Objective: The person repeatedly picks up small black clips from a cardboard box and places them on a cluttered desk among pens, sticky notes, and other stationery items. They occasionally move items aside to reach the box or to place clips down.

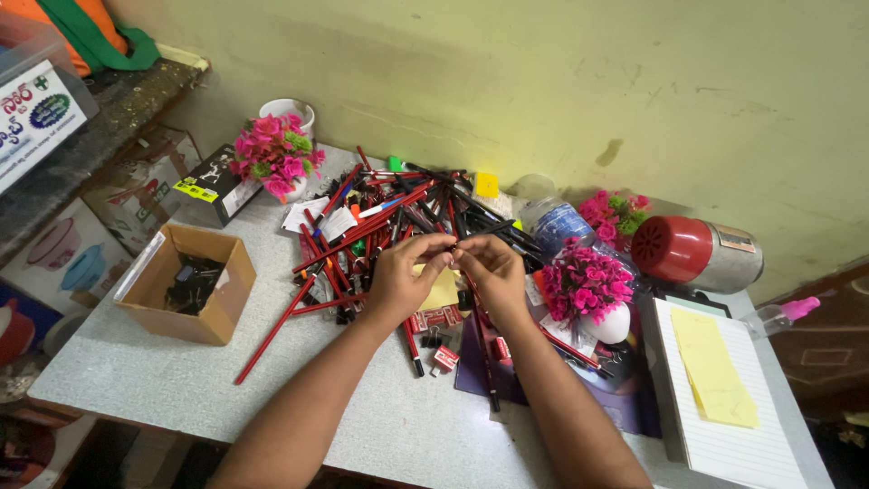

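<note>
Hands pinching a small dark item over a cluttered grey table (145,362).

The heap of red and black pencils and pens (380,217) lies directly beneath; a cardboard box of binder clips (192,282) sits to the left. The left hand (405,276) and right hand (489,270) meet fingertip to fingertip, each pinched on a small dark object (452,247), too small to identify. Risk: if the pinch slips, it drops into the heap and is lost among similar items.

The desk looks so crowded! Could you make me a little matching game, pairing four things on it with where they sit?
Things:
1. cardboard box
2. red cylinder
3. lined notepad
4. white cup

Places:
A. lying on its side by the wall, far right
B. near right corner
C. left of the pencil pile
D. back left, behind pink flowers

Pairs: 1-C, 2-A, 3-B, 4-D
</note>
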